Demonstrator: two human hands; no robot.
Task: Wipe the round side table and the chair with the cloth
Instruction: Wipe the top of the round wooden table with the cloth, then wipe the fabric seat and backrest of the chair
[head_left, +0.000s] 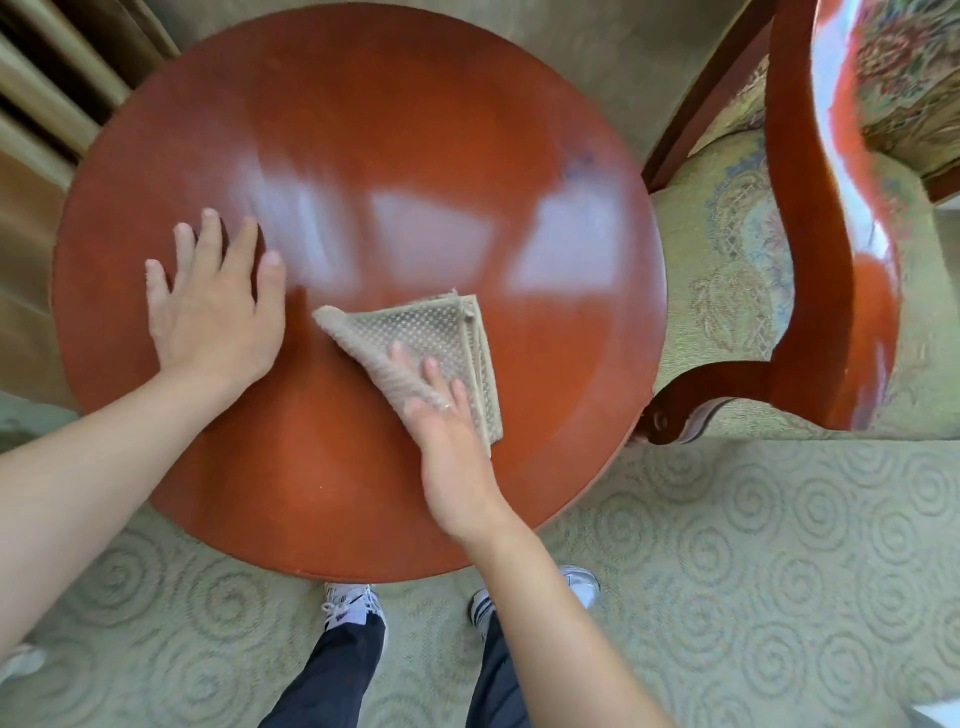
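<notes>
The round side table (358, 156) has a glossy red-brown top and fills the middle of the view. A folded beige cloth (431, 332) lies on it, right of centre, with one corner curled up. My right hand (452, 441) rests on the cloth's near edge, fingers stretched over it, slightly blurred. My left hand (218, 306) lies flat on the bare tabletop to the left of the cloth, fingers spread, holding nothing. The chair (826, 260) stands at the right, with a shiny red-brown wooden arm and patterned green upholstery.
A green carpet (753, 571) with a swirl pattern covers the floor. My legs and white shoes (353, 608) stand at the table's near edge. Beige curtains (47, 104) hang at the far left. The chair's arm almost touches the table's right rim.
</notes>
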